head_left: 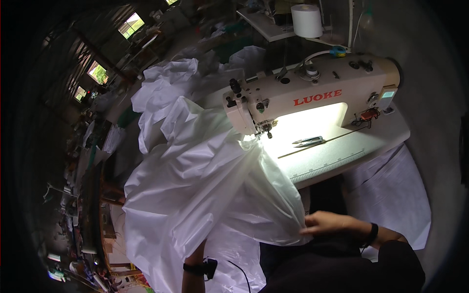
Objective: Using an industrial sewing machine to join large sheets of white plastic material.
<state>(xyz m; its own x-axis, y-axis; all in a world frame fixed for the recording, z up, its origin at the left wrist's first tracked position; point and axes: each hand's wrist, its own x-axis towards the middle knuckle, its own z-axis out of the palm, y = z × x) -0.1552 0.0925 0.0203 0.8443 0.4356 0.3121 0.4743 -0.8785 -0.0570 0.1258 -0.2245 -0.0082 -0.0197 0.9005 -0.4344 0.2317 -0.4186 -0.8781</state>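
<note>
A large sheet of thin, shiny white material [195, 180] spreads in folds to the left of the sewing machine [317, 90] and hangs over the near edge of its table. One part of it runs under the lit needle area. My right hand [327, 222] pinches the sheet's right-hand edge, below the front of the machine table. My left hand [199, 250] reaches up beneath the sheet from below. Its fingers are covered by the folds, so I cannot see what they hold. Black bands circle both wrists, the left one carrying a small dark device [210, 268].
Thread snips [309, 141] lie on the machine bed by a ruler strip [327, 168]. A cone of white thread [307, 21] stands behind the machine. More white sheeting [391, 195] hangs on the right. Shelves and cluttered items fill the dim left side.
</note>
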